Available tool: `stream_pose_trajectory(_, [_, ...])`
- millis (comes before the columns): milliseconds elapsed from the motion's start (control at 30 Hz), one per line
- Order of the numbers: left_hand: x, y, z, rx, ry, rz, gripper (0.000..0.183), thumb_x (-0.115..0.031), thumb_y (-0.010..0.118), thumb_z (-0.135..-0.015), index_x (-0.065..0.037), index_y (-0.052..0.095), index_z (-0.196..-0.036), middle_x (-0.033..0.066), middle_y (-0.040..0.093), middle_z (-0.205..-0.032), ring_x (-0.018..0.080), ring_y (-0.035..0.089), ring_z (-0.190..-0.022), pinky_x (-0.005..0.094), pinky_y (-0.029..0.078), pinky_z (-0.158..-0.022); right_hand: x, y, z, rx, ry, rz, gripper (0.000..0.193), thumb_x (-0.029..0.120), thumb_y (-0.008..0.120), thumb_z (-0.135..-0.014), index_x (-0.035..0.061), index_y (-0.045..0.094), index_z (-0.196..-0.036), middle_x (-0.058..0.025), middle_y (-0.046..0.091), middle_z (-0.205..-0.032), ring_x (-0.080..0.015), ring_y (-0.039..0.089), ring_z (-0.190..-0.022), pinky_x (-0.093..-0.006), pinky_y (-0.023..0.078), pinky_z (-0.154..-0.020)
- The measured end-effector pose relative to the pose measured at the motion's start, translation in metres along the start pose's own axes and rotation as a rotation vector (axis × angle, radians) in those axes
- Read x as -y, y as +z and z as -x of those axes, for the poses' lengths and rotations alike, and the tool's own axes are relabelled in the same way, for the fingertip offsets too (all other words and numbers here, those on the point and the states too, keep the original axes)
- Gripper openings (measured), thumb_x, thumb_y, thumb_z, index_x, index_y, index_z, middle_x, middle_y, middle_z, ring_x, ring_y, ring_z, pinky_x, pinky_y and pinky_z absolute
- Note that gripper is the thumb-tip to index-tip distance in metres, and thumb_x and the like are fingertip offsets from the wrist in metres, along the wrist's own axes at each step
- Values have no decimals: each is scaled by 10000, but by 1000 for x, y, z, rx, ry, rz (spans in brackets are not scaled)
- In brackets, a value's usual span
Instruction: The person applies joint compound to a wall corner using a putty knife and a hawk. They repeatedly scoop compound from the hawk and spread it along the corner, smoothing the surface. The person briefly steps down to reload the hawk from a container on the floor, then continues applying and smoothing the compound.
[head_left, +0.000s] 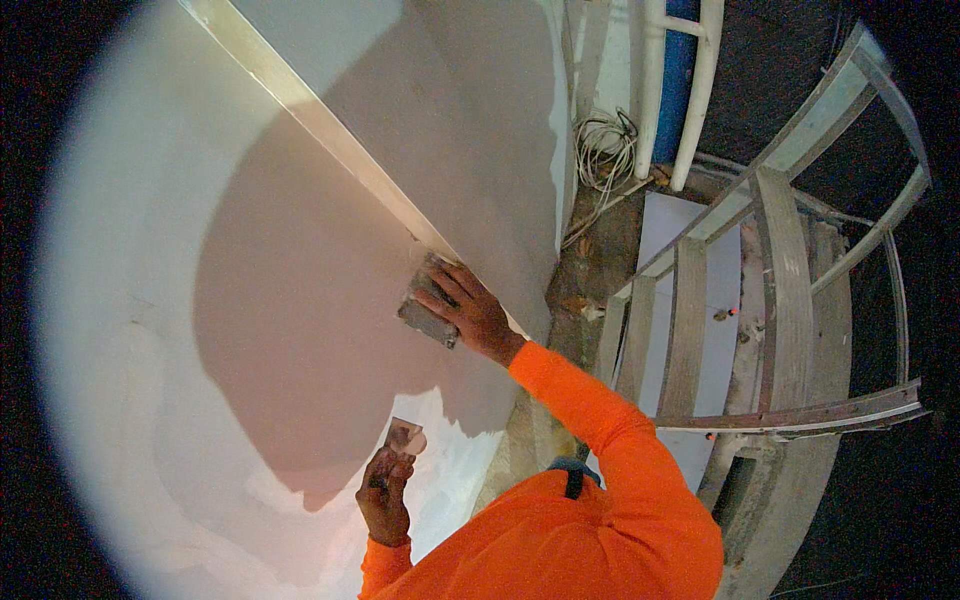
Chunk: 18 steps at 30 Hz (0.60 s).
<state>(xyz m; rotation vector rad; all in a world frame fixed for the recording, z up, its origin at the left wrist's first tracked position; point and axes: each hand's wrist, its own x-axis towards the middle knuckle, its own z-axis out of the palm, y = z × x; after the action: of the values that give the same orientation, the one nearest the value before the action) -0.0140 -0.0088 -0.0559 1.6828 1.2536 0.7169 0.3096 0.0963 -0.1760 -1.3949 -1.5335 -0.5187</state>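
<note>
My right hand presses a worn grey rectangular sanding pad flat against the pale wall, beside a raised cream corner strip. Its fingers lie over the pad's upper part. Lower down, my left hand is closed round a small putty knife, whose handle is hidden by the fingers. A dab of whitish paste sits on the blade. Both arms wear orange sleeves.
At right stands a metal stepladder with broad treads. A coil of pale cable and white tubular rails are near the top. A white board lies behind the treads. My shadow darkens much of the wall.
</note>
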Motion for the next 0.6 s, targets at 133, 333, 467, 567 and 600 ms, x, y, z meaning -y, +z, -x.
stream_pose_trajectory(133, [1, 3, 2, -16, 15, 114, 330, -132, 668, -1015, 72, 626, -1269, 127, 729, -1119, 190, 696, -986, 319, 579, -872, 1, -12, 8, -62, -23, 13, 586, 99, 605, -907, 292, 569, -1458, -116, 501, -1511, -360, 482, -1399, -511, 454, -1158])
stream_pose_trajectory(333, [6, -1, 1, 33, 51, 47, 369, -172, 679, -1013, 70, 613, -1284, 126, 729, -1092, 188, 693, -973, 302, 564, -859, 2, 7, -31, -56, -27, 37, 585, 111, 620, -895, 288, 575, -1451, -117, 498, -1518, -361, 465, -1415, -517, 444, -1164])
stream_pose_trajectory(467, [6, -1, 5, -19, 5, 31, 371, -176, 680, -1010, 64, 617, -1286, 120, 731, -1082, 176, 688, -950, 292, 555, -811, 2, 9, -18, -42, -9, 26, 554, 119, 620, -894, 272, 600, -1426, -117, 501, -1516, -357, 463, -1416, -508, 447, -1163])
stream_pose_trajectory(567, [5, 1, 8, -58, -10, 75, 369, -176, 682, -1008, 59, 621, -1286, 120, 733, -1076, 165, 681, -932, 283, 545, -779, 4, -2, 3, -14, -1, 15, 541, 121, 619, -896, 261, 605, -1419, -120, 503, -1514, -360, 469, -1410, -505, 449, -1162])
stream_pose_trajectory(600, [5, 2, 8, -78, -19, 82, 368, -176, 683, -1007, 57, 623, -1286, 120, 733, -1073, 162, 679, -926, 280, 542, -770, 5, -5, 5, -33, -5, -2, 540, 119, 616, -901, 259, 601, -1422, -120, 500, -1516, -361, 471, -1409, -507, 451, -1160])
